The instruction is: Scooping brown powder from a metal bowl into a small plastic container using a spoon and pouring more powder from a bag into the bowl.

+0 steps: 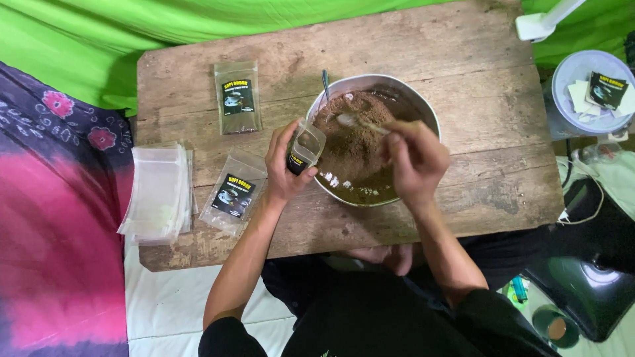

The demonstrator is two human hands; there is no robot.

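My left hand (284, 168) holds a small clear pouch (306, 147) with a dark label, its mouth open, at the left rim of a metal bowl (423, 109). The bowl is heaped with brown powder (350, 142). My right hand (415, 160) grips a spoon (354, 121) whose bowl rests on the powder heap, close to the pouch mouth. A second spoon handle (325, 80) sticks up at the bowl's far left rim.
On the worn wooden table (463, 59) lie a filled labelled pouch (237, 98), an empty labelled pouch (233, 195) and a stack of clear pouches (159, 193). A round tub with labels (589, 92) stands at the right. Green cloth (79, 39) lies behind.
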